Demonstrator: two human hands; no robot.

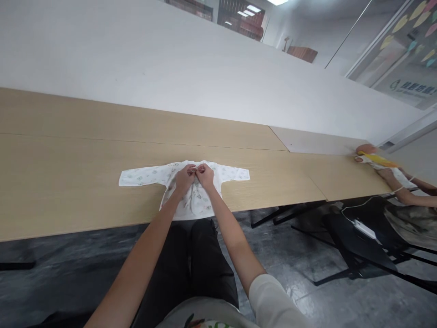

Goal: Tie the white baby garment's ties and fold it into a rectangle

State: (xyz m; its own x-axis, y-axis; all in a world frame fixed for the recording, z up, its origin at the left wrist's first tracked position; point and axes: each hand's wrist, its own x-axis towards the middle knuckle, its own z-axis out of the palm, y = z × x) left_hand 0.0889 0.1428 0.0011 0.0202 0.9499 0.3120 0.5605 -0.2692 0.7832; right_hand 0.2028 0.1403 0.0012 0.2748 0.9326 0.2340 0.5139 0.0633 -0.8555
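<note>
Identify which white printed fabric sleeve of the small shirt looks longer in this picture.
The white printed fabric sleeve on the person's left; it visibly stretches out farther than the shorter-looking sleeve on the right.

A shirt (196,200) lies at the front edge of the counter (68,182), sleeves (141,176) out left and right, left hand (185,179) beside right hand (206,177) on its upper middle; behind stands a wall (153,68), far right a chair (358,255) and another person (411,223)

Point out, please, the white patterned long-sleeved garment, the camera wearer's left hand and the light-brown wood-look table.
Garment (196,198), head view: body fabric below the hands.
Left hand (185,180), head view: back of hand.
Table (68,175), head view: bare tabletop.
</note>
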